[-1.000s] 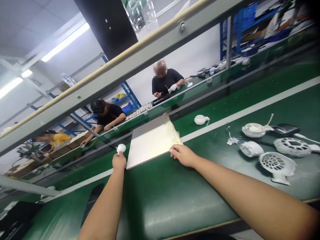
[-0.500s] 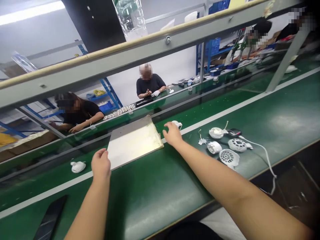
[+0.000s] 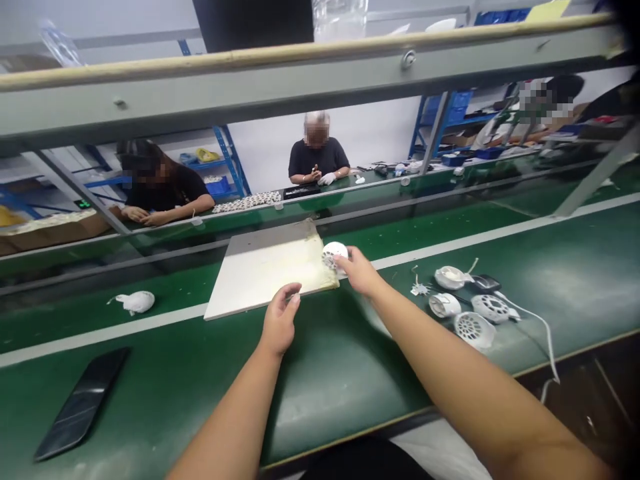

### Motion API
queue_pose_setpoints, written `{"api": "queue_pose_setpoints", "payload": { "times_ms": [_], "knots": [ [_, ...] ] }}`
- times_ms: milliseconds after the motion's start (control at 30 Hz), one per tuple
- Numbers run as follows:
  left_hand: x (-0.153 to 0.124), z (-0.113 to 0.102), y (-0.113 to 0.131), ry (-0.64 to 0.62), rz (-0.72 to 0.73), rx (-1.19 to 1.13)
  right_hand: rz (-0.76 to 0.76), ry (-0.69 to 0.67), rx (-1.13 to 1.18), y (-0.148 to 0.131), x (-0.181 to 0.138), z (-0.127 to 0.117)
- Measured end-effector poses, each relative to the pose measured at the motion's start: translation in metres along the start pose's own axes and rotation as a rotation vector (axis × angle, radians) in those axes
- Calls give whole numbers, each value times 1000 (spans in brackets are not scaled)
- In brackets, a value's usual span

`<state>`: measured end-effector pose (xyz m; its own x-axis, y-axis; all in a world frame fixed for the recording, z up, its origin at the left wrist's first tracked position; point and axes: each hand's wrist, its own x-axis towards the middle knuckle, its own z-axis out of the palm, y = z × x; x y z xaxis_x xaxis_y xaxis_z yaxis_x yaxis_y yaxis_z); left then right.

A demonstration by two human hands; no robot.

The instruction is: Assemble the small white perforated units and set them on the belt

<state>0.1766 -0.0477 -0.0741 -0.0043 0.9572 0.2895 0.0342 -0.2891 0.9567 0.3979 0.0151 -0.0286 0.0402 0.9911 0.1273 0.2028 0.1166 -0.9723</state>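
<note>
My right hand [image 3: 357, 272] grips a small round white fan part [image 3: 333, 255] at the right edge of a flat pale board [image 3: 260, 273] lying on the green conveyor belt [image 3: 325, 373]. My left hand [image 3: 280, 320] rests at the board's near edge, fingers curled in a loose pinch; what they hold, if anything, I cannot make out. To the right lie several white fan parts [image 3: 467, 307] with a white cable [image 3: 535, 320].
Another white fan part [image 3: 135, 302] lies on the belt at left, and a black phone [image 3: 83, 403] sits near the front left. A grey rail [image 3: 300, 87] crosses overhead. People sit at the far side of the line, beyond blue shelving.
My right hand picked up the white part beyond the board and brought it to the board's right edge. My left hand moved right along the near edge. The view levelled out.
</note>
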Motion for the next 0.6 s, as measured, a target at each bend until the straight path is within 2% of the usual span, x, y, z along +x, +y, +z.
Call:
{"api": "queue_pose_setpoints", "payload": {
  "times_ms": [67, 100, 167, 233, 267, 333, 433, 500, 600],
  "knots": [
    [-3, 1, 8, -110, 63, -146, 108, -289, 498, -1, -33, 21],
    [-6, 2, 13, -190, 70, -198, 176, -409, 672, 0, -46, 29],
    [-11, 4, 21, -347, 9, -252, 312, -598, 884, 4, -65, 41],
    [-14, 6, 27, -410, -83, -265, 420, -716, 933, 8, -73, 46],
    [-14, 7, 27, -391, -96, -260, 454, -732, 920, 11, -73, 47],
    [-13, 7, 26, -296, -46, -232, 441, -650, 856, 15, -70, 47],
    [-9, 6, 21, -183, 33, -164, 215, -498, 711, 20, -64, 43],
    [-7, 3, 21, -192, 47, -112, 81, -538, 627, 22, -62, 41],
    [-7, 0, 28, -232, 172, 4, 71, -639, 580, 24, -65, 43]
  ]
}}
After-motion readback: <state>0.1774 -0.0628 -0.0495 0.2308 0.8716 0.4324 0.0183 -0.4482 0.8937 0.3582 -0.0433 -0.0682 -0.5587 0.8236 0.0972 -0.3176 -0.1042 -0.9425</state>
